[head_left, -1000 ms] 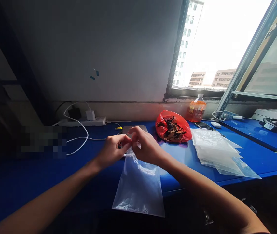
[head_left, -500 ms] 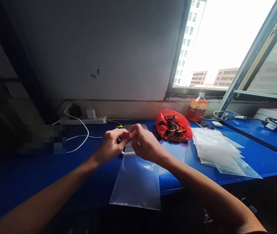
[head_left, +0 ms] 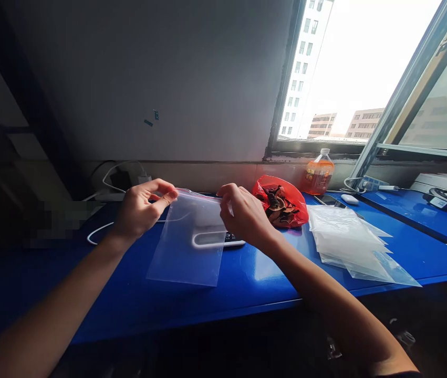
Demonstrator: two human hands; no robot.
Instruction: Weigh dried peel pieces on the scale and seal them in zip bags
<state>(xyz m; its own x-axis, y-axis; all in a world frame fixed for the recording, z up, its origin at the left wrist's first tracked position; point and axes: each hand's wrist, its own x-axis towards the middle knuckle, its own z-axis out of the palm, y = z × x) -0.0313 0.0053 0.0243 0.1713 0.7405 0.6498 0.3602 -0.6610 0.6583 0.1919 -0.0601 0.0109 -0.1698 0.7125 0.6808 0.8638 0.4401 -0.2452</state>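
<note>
A clear zip-lock bag (head_left: 186, 257) hangs flat between my hands, its zip edge with a reddish line at the top. My left hand (head_left: 139, 207) pinches the top left corner between thumb and fingers. The top right corner is in the closed fingers of my right hand (head_left: 245, 212). Through the bag shows a white-edged kitchen scale (head_left: 236, 243) with a dark display, partly hidden behind it. A red plastic bag (head_left: 302, 199) stands open just beyond my right hand, with dark dried slices (head_left: 280, 205) inside.
A pile of clear bags (head_left: 345, 241) lies on the blue table (head_left: 274, 283) at the right. Behind it are an orange drink bottle (head_left: 318, 173), a phone (head_left: 329, 201) and a white earbud case (head_left: 350, 199). A white cable (head_left: 96, 231) runs across the left side.
My hands were close together at the bag's top; they have moved apart, the left one leftward, stretching the top edge. The bag has shifted left and up.
</note>
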